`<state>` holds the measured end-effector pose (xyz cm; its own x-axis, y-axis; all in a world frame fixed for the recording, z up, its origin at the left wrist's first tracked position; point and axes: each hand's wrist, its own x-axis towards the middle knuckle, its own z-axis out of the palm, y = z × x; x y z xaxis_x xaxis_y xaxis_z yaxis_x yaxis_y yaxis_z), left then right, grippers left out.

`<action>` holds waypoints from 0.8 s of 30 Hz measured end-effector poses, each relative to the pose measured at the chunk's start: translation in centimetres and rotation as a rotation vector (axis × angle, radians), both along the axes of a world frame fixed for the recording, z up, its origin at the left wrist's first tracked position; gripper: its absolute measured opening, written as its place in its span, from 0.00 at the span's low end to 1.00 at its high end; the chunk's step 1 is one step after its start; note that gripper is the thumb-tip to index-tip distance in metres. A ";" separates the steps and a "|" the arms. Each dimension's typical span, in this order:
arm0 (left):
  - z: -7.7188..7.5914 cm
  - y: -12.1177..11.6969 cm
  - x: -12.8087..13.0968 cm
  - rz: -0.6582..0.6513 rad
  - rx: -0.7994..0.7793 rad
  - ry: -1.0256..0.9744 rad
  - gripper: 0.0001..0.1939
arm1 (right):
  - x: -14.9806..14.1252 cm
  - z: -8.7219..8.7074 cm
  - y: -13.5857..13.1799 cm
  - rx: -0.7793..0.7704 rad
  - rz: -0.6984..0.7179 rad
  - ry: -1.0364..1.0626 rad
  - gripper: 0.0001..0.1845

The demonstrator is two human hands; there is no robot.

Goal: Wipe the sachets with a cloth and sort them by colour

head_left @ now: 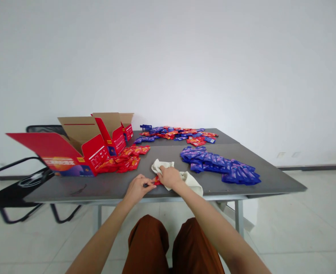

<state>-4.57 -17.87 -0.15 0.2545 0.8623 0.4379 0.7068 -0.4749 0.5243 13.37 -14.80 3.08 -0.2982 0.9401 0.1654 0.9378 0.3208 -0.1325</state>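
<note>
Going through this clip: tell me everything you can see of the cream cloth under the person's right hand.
The crumpled cream cloth looks like a soft, matt woven fabric, plain and without visible pattern, bunched in loose folds. It lies on the grey tabletop near the table's front edge, stretching from upper left to lower right. The person's right hand rests on its middle, hiding that part. A small red packet lies at its left side, though whether the two touch is hard to tell.

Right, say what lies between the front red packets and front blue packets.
Head view: a cream cloth, a small red packet, the left hand and the right hand lie between the red packets and blue packets.
</note>
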 end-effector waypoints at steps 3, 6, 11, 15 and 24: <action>0.8 0.1 -0.1 -0.034 -0.016 0.100 0.10 | 0.7 1.0 2.1 -0.024 -0.087 0.025 0.22; 1.6 -0.1 0.1 -0.055 -0.011 0.215 0.10 | 1.2 1.5 2.4 0.000 -0.095 0.046 0.23; 1.8 -0.8 0.7 -0.056 0.072 0.399 0.09 | 0.6 0.7 -1.0 0.049 0.082 0.018 0.22; 1.6 -1.1 1.3 -0.080 0.115 0.506 0.10 | 0.4 0.0 -2.3 0.077 0.305 -0.018 0.19; 2.4 -1.3 1.5 -0.078 0.151 0.613 0.08 | 1.5 2.0 3.3 0.005 -0.004 0.051 0.21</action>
<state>-3.04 -19.19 2.23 0.5571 0.7711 0.3083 0.8177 -0.5741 -0.0418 14.90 -11.51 5.10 -0.2854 0.9404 0.1847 0.9313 0.3176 -0.1783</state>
